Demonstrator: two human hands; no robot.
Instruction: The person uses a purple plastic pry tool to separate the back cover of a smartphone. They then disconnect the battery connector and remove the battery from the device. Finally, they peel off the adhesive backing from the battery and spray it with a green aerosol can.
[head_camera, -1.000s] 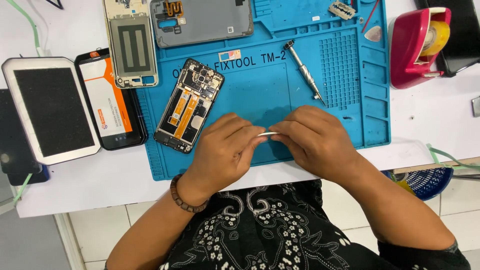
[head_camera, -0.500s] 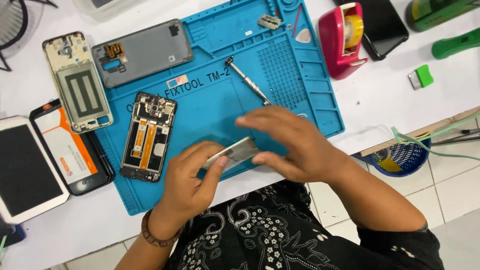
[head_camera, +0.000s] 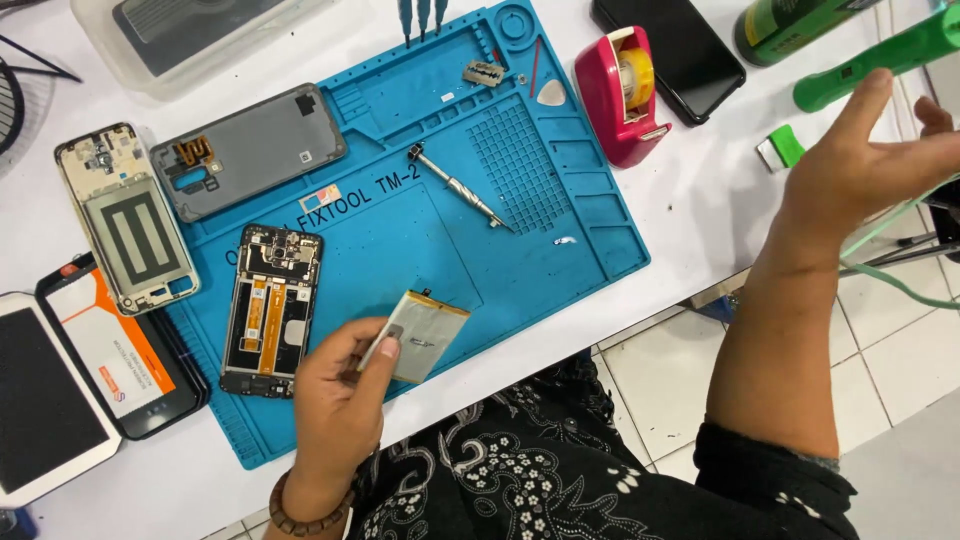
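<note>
My left hand (head_camera: 335, 400) pinches a flat silver phone battery (head_camera: 420, 335) with a yellow top edge, holding it tilted just above the near part of the blue repair mat (head_camera: 400, 250). Left of the battery lies an opened phone body (head_camera: 270, 310) with orange flex cables showing. My right hand (head_camera: 860, 170) is far off to the right, over the table's edge, fingers spread and holding nothing, near a green tool handle (head_camera: 880, 55). A metal screwdriver (head_camera: 460, 187) lies on the mat's middle.
A grey back cover (head_camera: 250, 150) and a phone frame (head_camera: 125, 215) lie at the mat's left. White tablet (head_camera: 40, 400) and orange-labelled phone (head_camera: 115, 355) sit far left. A pink tape dispenser (head_camera: 622, 95), black phone (head_camera: 668, 55), razor blade (head_camera: 484, 72) and green bottle (head_camera: 790, 25) are at the back right.
Both hands were together on the battery over the mat's near edge. Now my right hand has let go and swung out to the right; the left keeps the battery.
</note>
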